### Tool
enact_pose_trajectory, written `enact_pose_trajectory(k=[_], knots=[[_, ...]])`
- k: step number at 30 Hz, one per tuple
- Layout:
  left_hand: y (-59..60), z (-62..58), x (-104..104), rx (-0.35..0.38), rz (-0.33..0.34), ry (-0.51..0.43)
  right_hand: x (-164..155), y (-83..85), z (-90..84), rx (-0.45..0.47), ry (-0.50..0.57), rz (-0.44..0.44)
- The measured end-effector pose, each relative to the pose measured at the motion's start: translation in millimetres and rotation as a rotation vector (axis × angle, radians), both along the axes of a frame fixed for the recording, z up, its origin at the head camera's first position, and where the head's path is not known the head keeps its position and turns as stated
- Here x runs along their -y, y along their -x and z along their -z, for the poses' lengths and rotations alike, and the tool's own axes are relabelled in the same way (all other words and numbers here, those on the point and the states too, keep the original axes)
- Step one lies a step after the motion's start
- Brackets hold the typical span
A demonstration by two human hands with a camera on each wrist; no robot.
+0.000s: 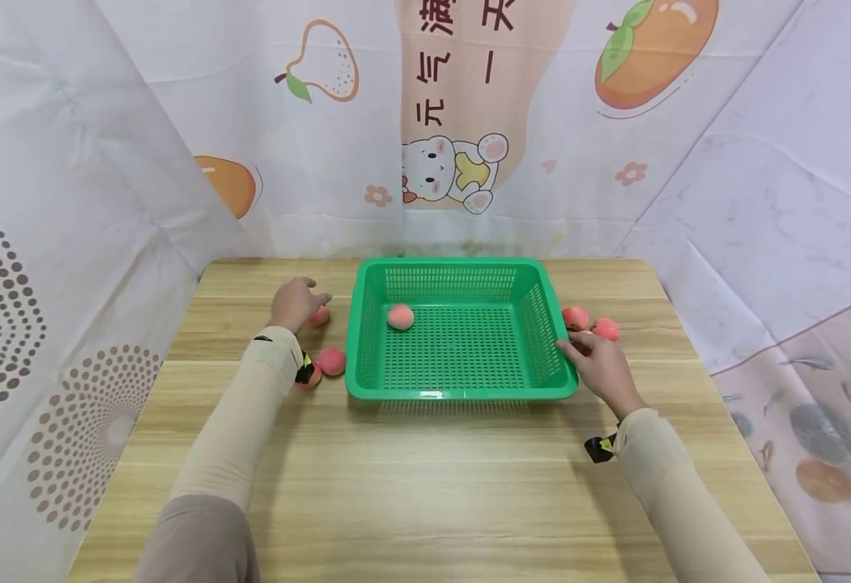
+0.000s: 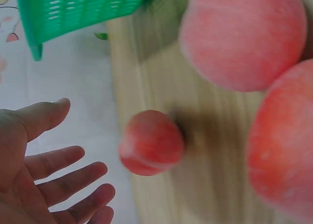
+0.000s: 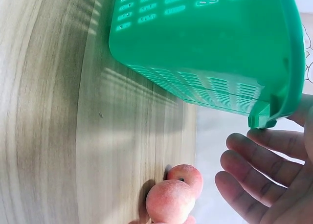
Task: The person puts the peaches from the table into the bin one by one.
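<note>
Where the left hand [image 1: 295,303] reaches, peach [image 1: 319,317] half hidden, wrist view blurred.

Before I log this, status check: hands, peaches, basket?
Left hand open, reaching over a peach. Right hand open at the basket rim. One peach inside, others outside. Nothing blocking.

Head view looks forward and down over the whole wooden table [image 1: 425,486] from above. Both wrist views sit low and close, facing along the tabletop — each shares the green basket [image 1: 461,324] and nearby peaches [image 3: 171,199] with the head view.
</note>
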State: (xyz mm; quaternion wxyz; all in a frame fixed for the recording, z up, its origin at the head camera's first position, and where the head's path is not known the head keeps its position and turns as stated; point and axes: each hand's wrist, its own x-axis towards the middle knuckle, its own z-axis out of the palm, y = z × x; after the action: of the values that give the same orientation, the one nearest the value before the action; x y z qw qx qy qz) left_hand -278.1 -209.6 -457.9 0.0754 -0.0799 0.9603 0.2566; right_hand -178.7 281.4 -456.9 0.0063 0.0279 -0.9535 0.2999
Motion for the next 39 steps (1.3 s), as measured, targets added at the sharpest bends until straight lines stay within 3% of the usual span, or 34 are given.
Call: enact_pose_trajectory(k=[7, 19, 39], knots=[[0.4, 15.5, 1, 0.077, -0.024, -0.015, 0, -0.9, 0.2, 0.004, 0.003, -0.002], [-0.1, 25.9, 6, 0.096, -0.023, -0.003, -1, 0.0, 1.1, 0.013, 0.0, -0.001], [-5.7, 25.9, 5, 0.1, -0.049, -0.003, 0, -0.7, 1.7, 0.021, -0.009, 0.001]])
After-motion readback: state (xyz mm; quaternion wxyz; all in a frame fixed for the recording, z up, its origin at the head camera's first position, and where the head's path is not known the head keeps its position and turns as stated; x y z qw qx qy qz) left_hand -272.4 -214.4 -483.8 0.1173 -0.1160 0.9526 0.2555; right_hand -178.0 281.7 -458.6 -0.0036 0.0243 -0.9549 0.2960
